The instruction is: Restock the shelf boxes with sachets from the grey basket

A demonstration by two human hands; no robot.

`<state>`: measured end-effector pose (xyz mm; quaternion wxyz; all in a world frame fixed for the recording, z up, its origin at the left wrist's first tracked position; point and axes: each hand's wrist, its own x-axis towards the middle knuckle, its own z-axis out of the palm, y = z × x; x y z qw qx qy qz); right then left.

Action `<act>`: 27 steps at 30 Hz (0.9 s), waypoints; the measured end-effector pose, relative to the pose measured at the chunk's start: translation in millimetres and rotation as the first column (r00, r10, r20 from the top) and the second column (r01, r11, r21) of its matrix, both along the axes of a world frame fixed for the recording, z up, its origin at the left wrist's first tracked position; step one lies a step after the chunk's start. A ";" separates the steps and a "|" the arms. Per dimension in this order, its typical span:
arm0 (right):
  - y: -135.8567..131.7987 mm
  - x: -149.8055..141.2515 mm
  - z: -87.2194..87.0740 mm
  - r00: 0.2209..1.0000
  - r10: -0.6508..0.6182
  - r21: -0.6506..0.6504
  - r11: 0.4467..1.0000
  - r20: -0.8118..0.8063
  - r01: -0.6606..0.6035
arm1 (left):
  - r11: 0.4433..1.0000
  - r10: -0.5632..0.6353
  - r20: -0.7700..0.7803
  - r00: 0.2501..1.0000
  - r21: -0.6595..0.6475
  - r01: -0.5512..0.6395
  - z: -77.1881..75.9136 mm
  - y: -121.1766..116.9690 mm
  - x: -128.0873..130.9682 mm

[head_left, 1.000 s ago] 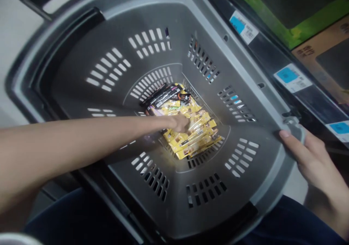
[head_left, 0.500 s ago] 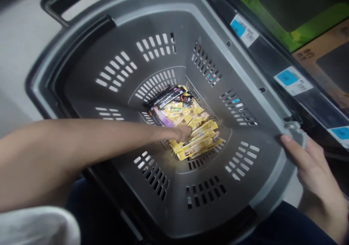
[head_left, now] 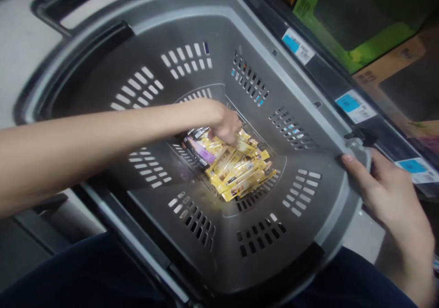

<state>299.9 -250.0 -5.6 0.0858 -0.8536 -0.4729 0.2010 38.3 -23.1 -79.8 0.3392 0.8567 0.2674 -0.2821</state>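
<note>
A deep grey shopping basket with slotted walls fills the middle of the view. Slim, shiny yellow packets lie in a heap on its bottom, with a purple-and-black packet at the heap's left side. Reaching in from the left, my left hand is closed with its fingers down at the far part of the heap. A yellow packet end shows at the fingertips; the rest of the grip is hidden by the hand. My right hand is wrapped round the basket's right rim, thumb on the inner side.
Along the right runs a dark shelf edge with blue-and-white price tags, close to the basket's rim. Green and tan boxes stand on that shelf. A black basket handle sticks out at the upper left, over pale floor.
My left hand has moved from the middle of the packets towards the far end of the heap, covering the black packets there. My right hand stays on the rim. The view has shifted slightly.
</note>
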 end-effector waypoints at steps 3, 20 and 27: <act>12.4 -16.3 26.2 0.908 0.160 0.006 0.984 0.388 -0.176 | 0.995 -0.095 -0.051 0.994 -0.042 0.093 40.8 16.7 -23.0; 178.4 -131.8 -7.4 0.574 0.757 0.129 0.632 -0.311 -0.764 | 0.992 0.122 0.421 0.899 -0.012 -0.129 105.1 54.5 -120.2; 175.2 -110.2 8.3 0.549 0.622 0.258 0.759 -0.558 -0.598 | 0.858 0.466 0.625 0.626 -0.148 -0.491 112.9 51.5 -126.5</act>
